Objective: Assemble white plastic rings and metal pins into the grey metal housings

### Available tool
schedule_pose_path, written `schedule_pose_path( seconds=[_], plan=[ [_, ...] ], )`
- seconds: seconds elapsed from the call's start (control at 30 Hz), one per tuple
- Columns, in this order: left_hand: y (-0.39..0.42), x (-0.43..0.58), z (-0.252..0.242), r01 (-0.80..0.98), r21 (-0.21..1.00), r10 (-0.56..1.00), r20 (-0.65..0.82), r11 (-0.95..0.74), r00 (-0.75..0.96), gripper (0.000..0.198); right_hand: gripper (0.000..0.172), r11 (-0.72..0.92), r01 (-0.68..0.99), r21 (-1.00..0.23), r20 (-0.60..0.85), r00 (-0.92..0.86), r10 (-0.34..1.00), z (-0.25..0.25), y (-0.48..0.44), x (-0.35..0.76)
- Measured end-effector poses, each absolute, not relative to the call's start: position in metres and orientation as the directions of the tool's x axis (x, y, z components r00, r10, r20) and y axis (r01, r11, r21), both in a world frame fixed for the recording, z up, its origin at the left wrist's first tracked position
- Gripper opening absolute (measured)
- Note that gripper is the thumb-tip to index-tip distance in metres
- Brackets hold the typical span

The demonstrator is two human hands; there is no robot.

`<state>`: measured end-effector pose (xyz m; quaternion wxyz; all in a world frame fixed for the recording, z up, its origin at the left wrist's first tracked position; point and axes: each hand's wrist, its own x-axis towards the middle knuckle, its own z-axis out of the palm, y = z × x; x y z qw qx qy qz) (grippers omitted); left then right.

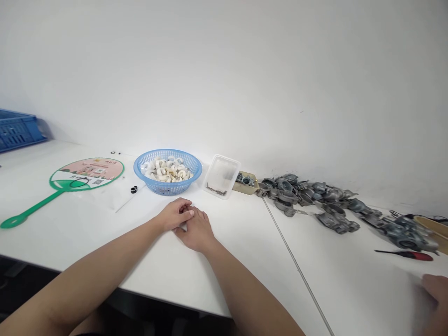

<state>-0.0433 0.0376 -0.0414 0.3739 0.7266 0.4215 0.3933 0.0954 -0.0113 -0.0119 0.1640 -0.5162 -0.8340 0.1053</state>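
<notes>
The left hand [175, 213] lies curled narrow over the right hand [196, 229], and the two rest together on the worktop [266, 280]. Neither holds anything that shows, though the right hand's fingers are partly hidden, so I cannot tell how far they are closed.

Nearest, just beyond the fingertips, sits a blue basket [168, 189] heaped with white rings [167, 170]. The basket looks like light, thin plastic mesh, best taken by its rim with both hands. The rings seem light and fairly stiff, though at this distance their material is hard to judge; each would be easiest to pinch by its edge.

To the right lies a clear box [221, 176] with hex keys [216, 190] inside, then a long row of grey castings [308, 196], which look heavy and rigid. A thin rod [297, 266] and a red screwdriver [406, 255] lie on the worktop. To the left are a green fan [87, 173] and a blue crate [17, 130]. Another person's blurred hand [432, 298] shows at the lower right corner.
</notes>
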Motion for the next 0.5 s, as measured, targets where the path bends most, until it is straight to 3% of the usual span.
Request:
schedule_pose_path(
  seconds=[0.5],
  plan=[
    [0.035,-0.043,-0.031,0.326,0.879,0.914,0.24,-0.348,0.329,0.045,0.053,0.457,0.821,-0.343,0.185,-0.418,0.889,-0.009,-0.01,0.094]
  ],
)
